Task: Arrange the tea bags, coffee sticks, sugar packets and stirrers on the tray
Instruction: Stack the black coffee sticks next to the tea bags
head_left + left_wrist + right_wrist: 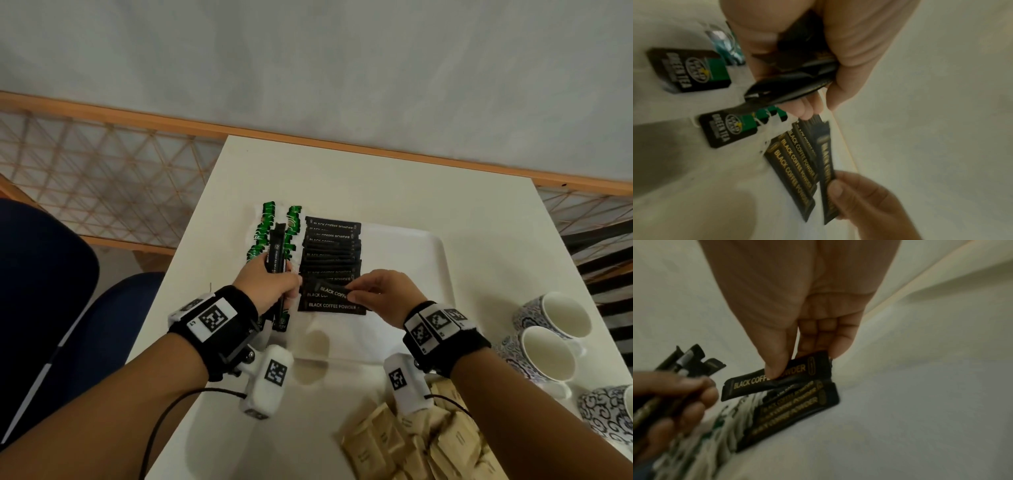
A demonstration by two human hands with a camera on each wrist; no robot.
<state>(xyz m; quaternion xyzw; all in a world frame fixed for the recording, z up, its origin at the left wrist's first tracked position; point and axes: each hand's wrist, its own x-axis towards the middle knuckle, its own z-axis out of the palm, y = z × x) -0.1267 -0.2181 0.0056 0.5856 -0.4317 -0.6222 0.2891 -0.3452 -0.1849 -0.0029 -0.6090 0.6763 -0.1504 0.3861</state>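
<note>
Sugar packets (pixel 421 442) cut off at bottom edge, cups (pixel 548 339) cropped right, laid coffee sticks (pixel 797 408) blurred in right wrist view, tray (pixel 404 246) partly covered.

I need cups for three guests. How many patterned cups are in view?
3, at the table's right edge: far cup, middle cup, near cup, partly cut off by the frame. More may sit outside it.

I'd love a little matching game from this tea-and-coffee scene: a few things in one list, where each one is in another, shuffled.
Things:
1. green tea bags
2. bundle of coffee sticks
3. single coffee stick
4. brown sugar packets

Places:
A. pinched by the right hand
B. heaped on the table, near edge
C. gripped in the left hand
D. two columns at the tray's left end

Pairs: 1-D, 2-C, 3-A, 4-B
</note>
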